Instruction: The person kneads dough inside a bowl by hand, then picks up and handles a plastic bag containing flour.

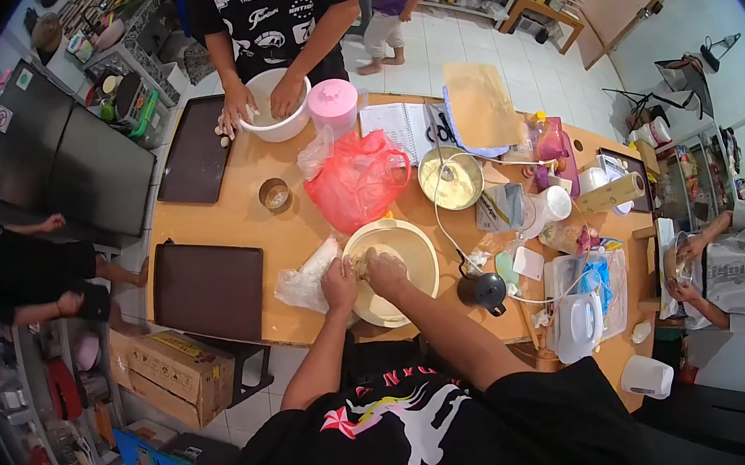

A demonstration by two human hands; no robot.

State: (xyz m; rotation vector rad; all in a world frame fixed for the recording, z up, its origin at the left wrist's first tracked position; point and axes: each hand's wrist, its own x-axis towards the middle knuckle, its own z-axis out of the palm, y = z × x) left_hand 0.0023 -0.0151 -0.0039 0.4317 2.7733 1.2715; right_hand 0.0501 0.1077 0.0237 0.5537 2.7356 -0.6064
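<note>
The biggest thing in front of you is the wooden desk (217, 221), with lots of things on it. Two flat, dark trays lie on its left side: the far tray (193, 152) and the near tray (210, 292). Past the middle of the desk sits a puffy red plastic bag (358, 184). Close to you, just this side of the bag, is your cream bowl (421, 268), wide and round. On the far side, another person has both hands in a white bowl (283, 131). Right of the red bag is an open notebook (386, 123), and nearer to you is a metal bowl (478, 185) with pale yellow stuff in it. A clear plastic bag (298, 287) lies on the left of your cream bowl. A pink tub (333, 104) stands beside the white bowl.

Your left hand (339, 284) is at the left edge of the cream bowl, and your right hand (387, 275) reaches over it. The fingers on both are bent in. A small lump of dough (361, 265) shows between them, by the bowl's left side. I cannot tell if either hand grips it.
</note>
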